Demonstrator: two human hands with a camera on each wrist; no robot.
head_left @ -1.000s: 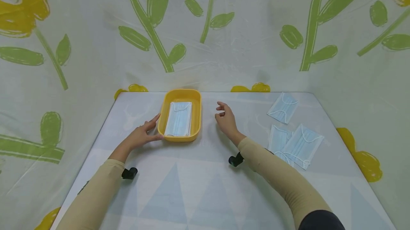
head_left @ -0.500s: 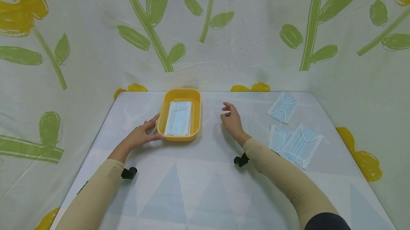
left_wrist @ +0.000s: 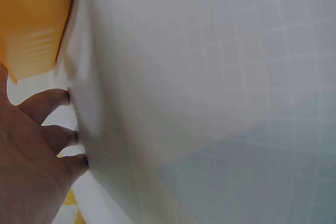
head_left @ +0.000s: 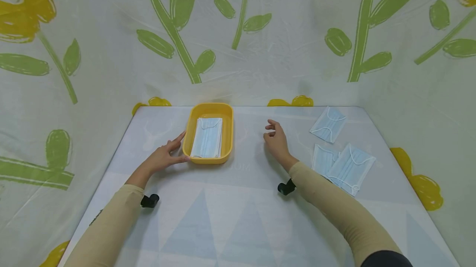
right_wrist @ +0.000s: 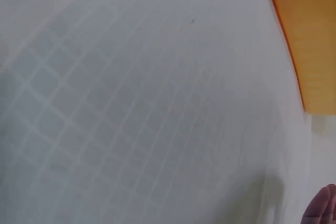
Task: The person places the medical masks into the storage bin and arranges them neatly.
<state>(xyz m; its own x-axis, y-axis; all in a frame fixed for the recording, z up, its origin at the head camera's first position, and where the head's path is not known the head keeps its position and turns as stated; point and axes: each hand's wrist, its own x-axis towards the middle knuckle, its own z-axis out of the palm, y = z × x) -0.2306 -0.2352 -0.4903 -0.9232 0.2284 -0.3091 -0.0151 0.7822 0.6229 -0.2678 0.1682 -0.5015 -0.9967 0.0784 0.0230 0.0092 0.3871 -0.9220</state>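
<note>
At the back of the table a yellow plastic tray [head_left: 208, 161] holds a small stack of blue pleated face masks [head_left: 206, 139]. My left hand [head_left: 163, 156] is at the tray's left side, fingers extended, with thumb and forefinger touching its edge. Its other fingertips meet the tabletop in the left wrist view, near the tray's outer wall [left_wrist: 37, 30]. Over the table, between tray and loose masks, my right hand [head_left: 277, 141] has loosely bent fingers and nothing in them. Only a bit of its fingers [right_wrist: 317, 208] shows in the right wrist view.
One loose face mask [head_left: 329, 125] lies at the back right. Nearer, another mask [head_left: 353, 170] overlaps a third mask [head_left: 324, 159], beside my right forearm. The pale patterned table [head_left: 230, 225] meets a flower-print cloth [head_left: 290, 64] at the back.
My right hand has moved to the right, away from the tray and towards the loose masks. The left hand, tray and masks have stayed put.
</note>
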